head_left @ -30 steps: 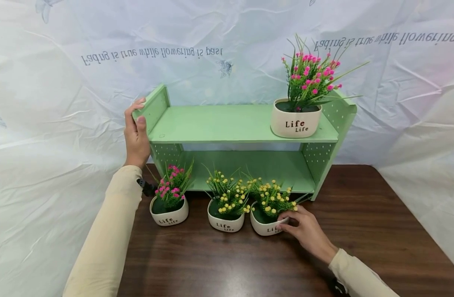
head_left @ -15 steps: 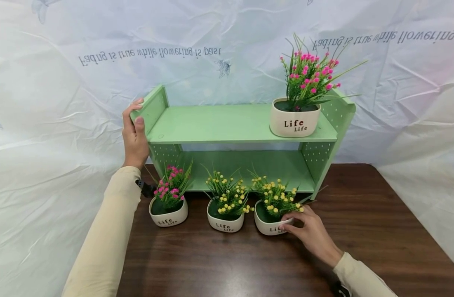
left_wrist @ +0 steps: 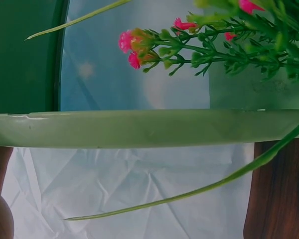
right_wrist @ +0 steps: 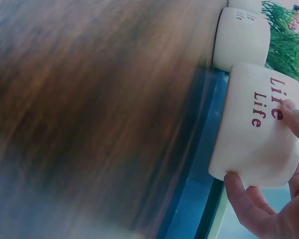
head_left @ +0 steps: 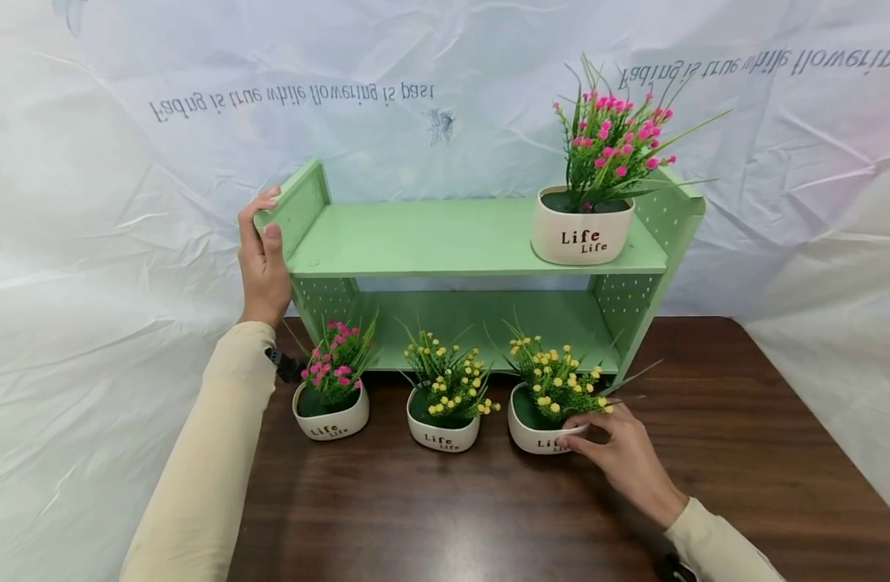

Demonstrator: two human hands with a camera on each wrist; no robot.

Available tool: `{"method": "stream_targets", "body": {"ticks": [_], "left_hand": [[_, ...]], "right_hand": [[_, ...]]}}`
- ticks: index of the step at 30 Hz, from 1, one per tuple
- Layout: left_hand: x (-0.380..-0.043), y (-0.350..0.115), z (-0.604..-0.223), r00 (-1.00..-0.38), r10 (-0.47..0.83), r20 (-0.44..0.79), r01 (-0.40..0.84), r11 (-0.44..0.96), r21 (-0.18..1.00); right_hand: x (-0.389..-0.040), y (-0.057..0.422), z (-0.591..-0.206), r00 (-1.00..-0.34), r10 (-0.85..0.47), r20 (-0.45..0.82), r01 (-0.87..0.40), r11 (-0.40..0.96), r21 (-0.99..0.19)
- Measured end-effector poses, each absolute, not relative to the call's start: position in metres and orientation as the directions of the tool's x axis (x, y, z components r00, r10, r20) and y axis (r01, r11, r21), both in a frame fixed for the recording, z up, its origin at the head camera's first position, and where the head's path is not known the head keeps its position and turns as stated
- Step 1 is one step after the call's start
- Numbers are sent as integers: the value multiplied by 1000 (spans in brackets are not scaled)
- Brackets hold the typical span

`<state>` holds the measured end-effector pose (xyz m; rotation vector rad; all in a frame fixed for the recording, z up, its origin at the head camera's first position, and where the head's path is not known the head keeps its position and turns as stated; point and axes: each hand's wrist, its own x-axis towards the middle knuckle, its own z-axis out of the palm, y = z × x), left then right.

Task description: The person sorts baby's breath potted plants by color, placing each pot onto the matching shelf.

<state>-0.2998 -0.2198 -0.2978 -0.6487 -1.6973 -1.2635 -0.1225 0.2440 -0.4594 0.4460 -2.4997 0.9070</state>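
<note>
My left hand (head_left: 264, 279) grips the left side panel of a green two-tier shelf (head_left: 415, 238), fingertips over its top edge. My right hand (head_left: 626, 457) pinches the rim of the rightmost potted plant with yellow flowers (head_left: 535, 440), thumb on the front. In the right wrist view, the thumb lies by the lettering on this white pot (right_wrist: 249, 139), and other fingers touch its side. Left of it stands another yellow-flowered potted plant (head_left: 440, 436). A pink-flowered potted plant (head_left: 331, 422) stands in front of the shelf's left end.
A larger pink-flowered potted plant (head_left: 583, 238) sits on the right end of the upper shelf board. Everything stands on a dark brown wooden table (head_left: 430, 509). A pale printed cloth (head_left: 452, 48) hangs behind and at both sides.
My right hand has slid the rightmost yellow-flowered potted plant to the right, widening its gap from the middle one. The left hand stays on the shelf panel.
</note>
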Motion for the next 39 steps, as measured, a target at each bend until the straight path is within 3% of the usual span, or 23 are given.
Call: {"method": "stream_targets", "body": {"ticks": [22,39], "left_hand": [[-300,-217,-299,-476,-125,871,811,321,489],[-295,-214,-297,-454,-118,883,819,334,466]], "right_hand": [[-115,250,-432,-839,-124,529,-440,727,-527],[-134,254,-421,-817,-58,574,-422,738,-526]]}}
